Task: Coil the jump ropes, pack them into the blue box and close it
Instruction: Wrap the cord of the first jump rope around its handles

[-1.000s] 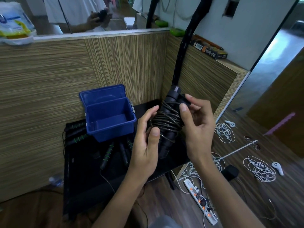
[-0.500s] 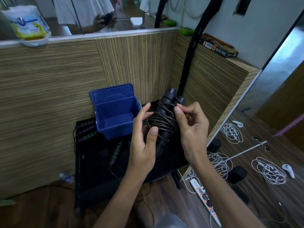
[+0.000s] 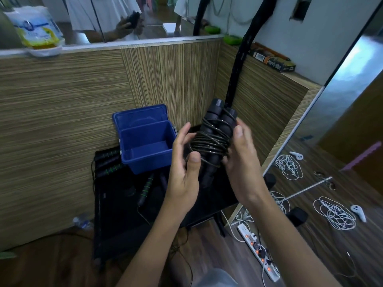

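A black jump rope (image 3: 213, 139), its cord wound round two upright handles, is held between both hands above the low black table (image 3: 124, 214). My left hand (image 3: 183, 168) grips its left side, thumb on the lower coils. My right hand (image 3: 241, 160) holds the right side, thumb up by the handle. The blue box (image 3: 145, 141) stands open and empty left of the bundle, lid tipped back against the wooden wall. More jump ropes with green-banded handles (image 3: 146, 189) lie on the table below and left of the box (image 3: 107, 160).
A wood-grain partition (image 3: 83, 112) closes the back and right. A black strap (image 3: 238, 65) hangs behind the bundle. On the floor to the right lie white cable coils (image 3: 333, 214), white controllers (image 3: 358, 212) and a power strip (image 3: 257, 249). A plastic bottle (image 3: 83, 221) lies at the left.
The wound bundle has stayed between both hands. My right hand has shifted from the top of the coils down its right side, its thumb now raised by the handle.
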